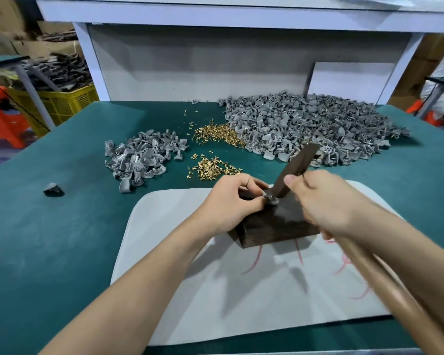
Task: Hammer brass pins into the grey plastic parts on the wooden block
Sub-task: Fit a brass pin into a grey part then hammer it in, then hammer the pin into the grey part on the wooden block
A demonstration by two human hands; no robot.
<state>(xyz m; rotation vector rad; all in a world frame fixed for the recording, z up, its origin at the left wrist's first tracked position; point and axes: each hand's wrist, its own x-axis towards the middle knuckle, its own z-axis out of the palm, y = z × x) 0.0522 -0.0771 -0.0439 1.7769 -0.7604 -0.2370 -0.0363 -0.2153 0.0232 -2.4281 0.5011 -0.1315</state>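
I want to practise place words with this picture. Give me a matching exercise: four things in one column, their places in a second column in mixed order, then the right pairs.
Things
1. block
2. hammer
3. pins
4. lone part

Places
A. in the right hand
B. between the small pile and the big pile
C. on the white mat
D. alone, far left on the table

Pairs: 1-C, 2-A, 3-B, 4-D

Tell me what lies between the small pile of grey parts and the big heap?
Loose brass pins in two patches on the green table, seen in the head view.
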